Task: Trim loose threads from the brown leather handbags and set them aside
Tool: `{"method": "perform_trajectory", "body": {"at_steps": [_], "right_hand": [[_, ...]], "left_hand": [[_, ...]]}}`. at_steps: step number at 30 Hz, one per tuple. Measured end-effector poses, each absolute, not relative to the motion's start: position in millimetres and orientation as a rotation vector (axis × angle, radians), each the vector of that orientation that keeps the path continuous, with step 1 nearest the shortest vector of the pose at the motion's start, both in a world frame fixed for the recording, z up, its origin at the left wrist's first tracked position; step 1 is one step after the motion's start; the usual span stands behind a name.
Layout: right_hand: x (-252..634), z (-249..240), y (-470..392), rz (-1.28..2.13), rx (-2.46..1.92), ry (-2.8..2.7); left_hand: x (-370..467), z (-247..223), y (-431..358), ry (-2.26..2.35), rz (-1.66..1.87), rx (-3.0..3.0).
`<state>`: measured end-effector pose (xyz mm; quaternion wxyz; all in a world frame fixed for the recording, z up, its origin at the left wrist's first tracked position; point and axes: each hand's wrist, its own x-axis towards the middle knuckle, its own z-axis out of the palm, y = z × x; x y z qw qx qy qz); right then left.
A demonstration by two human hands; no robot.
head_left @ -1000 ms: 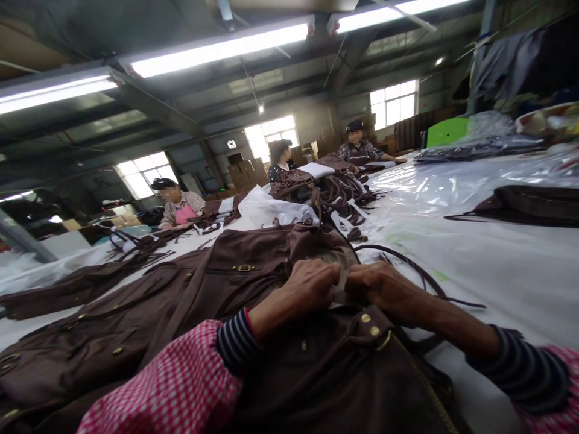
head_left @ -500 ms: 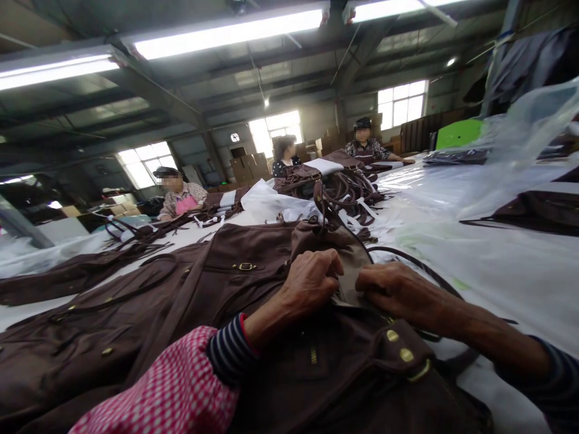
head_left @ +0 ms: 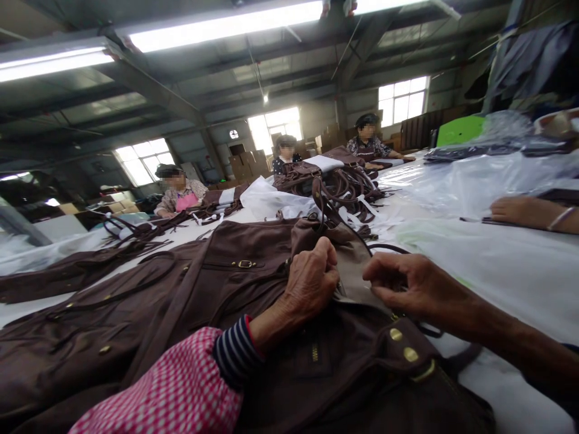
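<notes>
Head view showed one open brown bag [head_left: 350, 346] toward five o'clock, three co-workers [head_left: 368, 146] between nine and two o'clock, and another person's hand [head_left: 511, 211] at three. A pile of brown goods [head_left: 341, 184] lay toward two o'clock beyond the bag, and the left hand [head_left: 313, 278] hid part of its pale lining [head_left: 351, 259]. Both that hand and the right hand [head_left: 404, 282] — the latter toward four o'clock — had curled fingers at the bag's mouth; whether either gripped anything could not be told.
</notes>
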<state>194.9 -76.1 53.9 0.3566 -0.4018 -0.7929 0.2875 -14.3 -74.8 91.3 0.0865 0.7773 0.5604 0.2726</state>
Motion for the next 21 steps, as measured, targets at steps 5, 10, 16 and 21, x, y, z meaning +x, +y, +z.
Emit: {"method": "perform_trajectory", "body": {"at_steps": [5,10,16,21], "right_hand": [[200.8,52.2,-80.9,0.803,-1.063,-2.01],[200.1,52.0,-78.3,0.84,-1.037,-2.039],[200.6,56.5,-74.2,0.88,-1.01,-2.133],[201.2,59.3,-73.4,0.807,-1.01,-2.166]], "left_hand": [[-14.0,90.3,-74.1,1.695,0.801,2.319],[-13.7,90.6,-73.0,1.732,0.773,2.329],[-14.2,89.9,-72.9,1.744,0.784,2.342],[-14.4,89.0,-72.7,1.714,0.814,2.343]]}}
